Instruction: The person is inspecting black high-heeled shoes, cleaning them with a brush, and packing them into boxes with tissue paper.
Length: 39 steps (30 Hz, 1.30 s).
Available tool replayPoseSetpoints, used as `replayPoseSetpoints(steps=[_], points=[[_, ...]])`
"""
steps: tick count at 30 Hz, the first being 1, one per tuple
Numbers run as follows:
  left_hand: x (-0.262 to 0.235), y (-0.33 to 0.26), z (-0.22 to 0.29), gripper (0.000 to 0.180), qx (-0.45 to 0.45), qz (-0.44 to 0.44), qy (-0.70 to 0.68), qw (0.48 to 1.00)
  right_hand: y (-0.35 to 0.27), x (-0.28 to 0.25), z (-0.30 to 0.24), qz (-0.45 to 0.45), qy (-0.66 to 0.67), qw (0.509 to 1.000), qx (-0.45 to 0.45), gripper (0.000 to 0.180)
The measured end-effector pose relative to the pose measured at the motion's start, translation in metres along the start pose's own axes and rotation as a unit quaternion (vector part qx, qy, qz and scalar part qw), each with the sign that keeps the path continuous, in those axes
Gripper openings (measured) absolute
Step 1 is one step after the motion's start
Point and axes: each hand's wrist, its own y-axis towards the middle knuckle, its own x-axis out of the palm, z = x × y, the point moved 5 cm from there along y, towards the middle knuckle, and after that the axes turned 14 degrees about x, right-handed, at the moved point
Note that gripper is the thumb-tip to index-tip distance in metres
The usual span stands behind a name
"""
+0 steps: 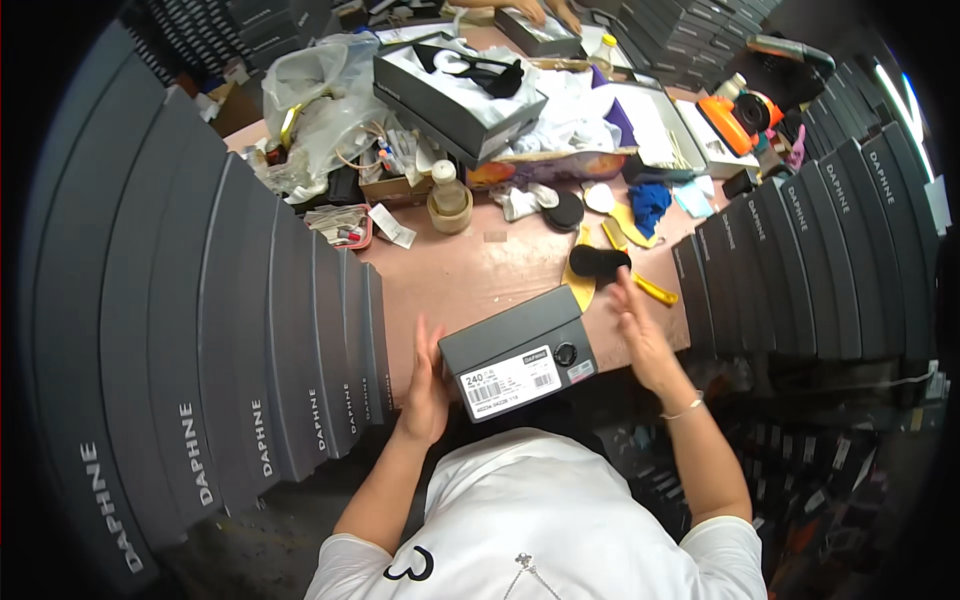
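A closed dark grey shoebox (pixel 512 322) lies slightly turned at the table's near edge, its white label facing me. By its left end stands my left hand (pixel 426 395), fingers stretched upward; whether it touches the box I cannot tell. My right hand (pixel 643 335) is apart from the box's right side, fingers spread and holding nothing. Just beyond its fingertips lies a black oblong pad-like thing (pixel 600 262). A yellow handle (pixel 655 290) sticks out to the right of that, and a flat yellow piece (pixel 578 285) shows partly behind the box.
Tall shoebox stacks wall in the left (pixel 235 320) and right (pixel 790 260). Farther back are a glue bottle (pixel 445 180) in a round holder, an open shoebox (pixel 440 105) with black footwear, a plastic bag (pixel 330 95) and an orange tool (pixel 735 120). Another person's hands (pixel 540 12) handle a box.
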Motion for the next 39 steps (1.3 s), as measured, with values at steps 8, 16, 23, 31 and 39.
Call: replayPoseSetpoints(steps=[8,16,23,31,39], points=[[0.024,-0.049,0.002,0.040,0.234,0.004,0.151,0.960,-0.021,0.030,0.035,-0.311,0.045,0.947,-0.058,0.084],[-0.050,0.002,-0.138,0.062,-0.069,0.113,0.268,0.954,0.071,0.047,0.192,-0.171,0.112,0.958,0.204,0.084],[-0.056,0.025,-0.012,0.060,0.185,0.064,0.593,0.781,0.023,0.106,0.047,-0.213,-0.047,0.976,-0.023,0.093],[-0.065,0.023,-0.035,0.063,0.153,-0.204,0.700,0.667,0.025,0.112,0.088,-0.059,-0.355,0.928,-0.094,0.054],[-0.016,0.069,-0.114,0.077,0.147,-0.216,0.722,0.640,0.043,0.113,0.081,0.101,-0.325,0.922,-0.185,0.044]])
